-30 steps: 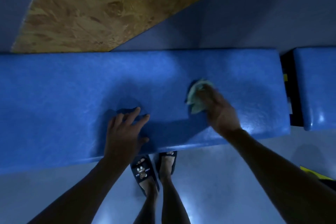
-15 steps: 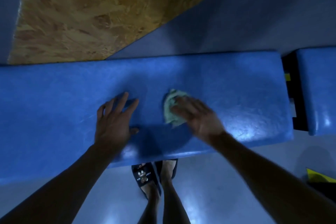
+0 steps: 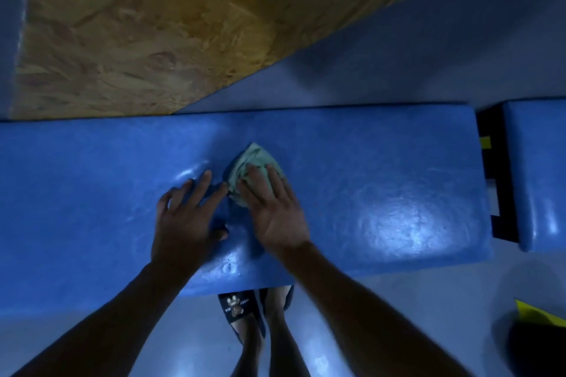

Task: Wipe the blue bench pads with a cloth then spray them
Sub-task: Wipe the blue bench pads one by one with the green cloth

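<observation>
Leftward along the pad goes the right hand [image 3: 277, 214] since a second ago, dragging the cloth [image 3: 251, 173] from right of the middle to the middle of the long blue bench pad [image 3: 382, 168], where it now sits just beside the left hand [image 3: 186, 217]. Its grip is released: flat fingers press down on the pale green cloth, not curled round it. The left hand's grip is released too, fingers spread, palm braced on the pad near the front edge.

With only flat pressure on the bunched cloth, it may slip out from under the fingers or ride into the left hand, leaving strips unwiped. The left end of the pad and the second pad [image 3: 536, 177] at the right look untouched, judging by the sheen.

Glossy, lightly textured vinyl shows wet-looking glare right of centre. A chipboard panel [image 3: 137, 34] stands behind, the floor [image 3: 413, 315] is grey-blue, and sandalled feet [image 3: 245, 309] stand below the front edge. No spray bottle is in view.
</observation>
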`<state>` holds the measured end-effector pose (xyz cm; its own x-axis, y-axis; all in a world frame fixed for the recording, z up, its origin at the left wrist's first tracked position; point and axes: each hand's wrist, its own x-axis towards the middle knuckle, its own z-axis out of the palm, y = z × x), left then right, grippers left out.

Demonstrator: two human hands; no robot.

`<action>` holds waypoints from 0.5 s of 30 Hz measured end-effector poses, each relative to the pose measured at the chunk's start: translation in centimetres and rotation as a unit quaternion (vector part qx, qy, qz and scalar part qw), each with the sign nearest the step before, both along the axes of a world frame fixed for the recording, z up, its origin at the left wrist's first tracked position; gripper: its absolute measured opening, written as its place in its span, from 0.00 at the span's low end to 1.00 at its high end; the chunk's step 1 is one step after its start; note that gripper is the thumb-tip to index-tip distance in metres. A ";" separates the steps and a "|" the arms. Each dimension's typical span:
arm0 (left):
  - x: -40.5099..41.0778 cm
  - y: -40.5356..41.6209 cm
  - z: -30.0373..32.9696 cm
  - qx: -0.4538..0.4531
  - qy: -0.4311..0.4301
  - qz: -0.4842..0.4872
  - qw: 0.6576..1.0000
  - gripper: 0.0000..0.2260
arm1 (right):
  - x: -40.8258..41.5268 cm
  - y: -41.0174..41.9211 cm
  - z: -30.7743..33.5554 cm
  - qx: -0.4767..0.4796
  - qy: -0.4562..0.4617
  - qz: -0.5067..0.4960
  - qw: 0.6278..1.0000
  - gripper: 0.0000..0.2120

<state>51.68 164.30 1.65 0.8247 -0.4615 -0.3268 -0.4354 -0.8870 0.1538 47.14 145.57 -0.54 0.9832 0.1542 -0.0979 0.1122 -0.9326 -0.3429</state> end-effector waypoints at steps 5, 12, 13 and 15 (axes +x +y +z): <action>0.1 -0.7 0.7 0.042 0.012 0.004 0.999 0.44 | 1.3 -15.8 -0.3 -0.017 0.000 -0.114 0.993 0.23; -0.1 -0.8 -0.2 0.044 0.030 0.015 0.998 0.46 | 5.6 -13.1 0.1 -0.051 0.085 -0.436 0.894 0.30; -0.1 -0.8 -0.3 0.045 0.030 0.018 0.998 0.46 | 6.6 -10.6 -0.1 -0.038 0.082 -0.405 0.910 0.28; 0.0 -0.8 -0.4 0.041 0.035 0.022 0.998 0.46 | 8.6 -5.7 -0.1 -0.028 0.051 -0.324 0.944 0.24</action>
